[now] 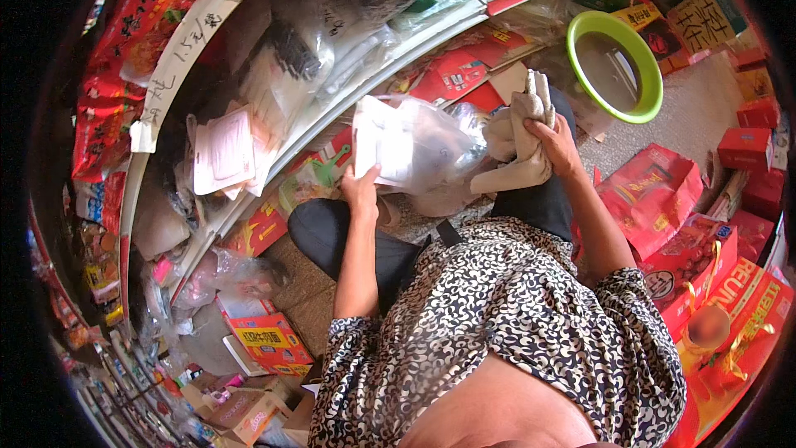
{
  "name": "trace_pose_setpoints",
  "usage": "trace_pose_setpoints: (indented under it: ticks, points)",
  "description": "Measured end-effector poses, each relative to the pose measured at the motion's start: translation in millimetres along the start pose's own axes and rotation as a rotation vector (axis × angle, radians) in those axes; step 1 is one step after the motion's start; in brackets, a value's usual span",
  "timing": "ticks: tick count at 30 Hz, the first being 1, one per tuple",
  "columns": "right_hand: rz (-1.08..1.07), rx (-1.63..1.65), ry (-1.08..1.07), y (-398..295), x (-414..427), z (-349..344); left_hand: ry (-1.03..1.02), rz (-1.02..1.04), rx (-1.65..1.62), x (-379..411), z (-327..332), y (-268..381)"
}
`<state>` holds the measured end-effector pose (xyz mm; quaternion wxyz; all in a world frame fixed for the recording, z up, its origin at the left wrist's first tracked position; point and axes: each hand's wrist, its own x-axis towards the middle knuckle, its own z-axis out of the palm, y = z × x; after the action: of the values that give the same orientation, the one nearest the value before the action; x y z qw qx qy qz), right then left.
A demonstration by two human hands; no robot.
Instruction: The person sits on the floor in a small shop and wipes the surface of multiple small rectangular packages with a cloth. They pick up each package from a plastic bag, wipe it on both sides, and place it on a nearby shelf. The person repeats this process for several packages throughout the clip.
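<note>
My left hand (pixel 362 188) grips the near edge of a white flat package (pixel 382 143), bright with glare. A clear plastic bag (pixel 438 140) lies against the package's right side; whether they are joined I cannot tell. In my right hand (pixel 555 140) is a bunched beige-grey cloth (pixel 527 143), folded over at the top and hanging down towards the left. Both hands are held over my lap, apart from each other. Similar white flat packs (pixel 225 152) lie on the shelf at the left.
A green-rimmed basin (pixel 652 96) of murky water stands on the floor at upper right. Red gift bags (pixel 653 199) crowd my right side. A metal shelf edge (pixel 398 59) curves across in front, with plastic-wrapped goods above. Cardboard boxes (pixel 273 339) stand at lower left.
</note>
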<state>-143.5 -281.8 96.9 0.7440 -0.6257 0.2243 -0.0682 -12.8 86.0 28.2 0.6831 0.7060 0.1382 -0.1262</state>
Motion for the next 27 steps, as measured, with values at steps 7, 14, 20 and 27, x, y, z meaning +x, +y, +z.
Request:
trace_pose_setpoints:
  ticks: [7, 14, 20, 27]
  points:
    - [0.164, 0.276, 0.039, -20, 4, 42, -0.122, 0.198, -0.425, -35, -39, 79]
    - [-0.7, -0.152, -0.486, -97, -55, 170, -0.297, 0.152, -0.583, -80, -8, 118]
    - [-1.316, -0.893, -0.489, -58, -47, 198, -0.564, 0.006, -0.922, -91, 9, 116]
    - [-0.344, -0.73, -0.202, -47, 50, 123, -0.517, 0.108, -0.542, -108, 16, 134]
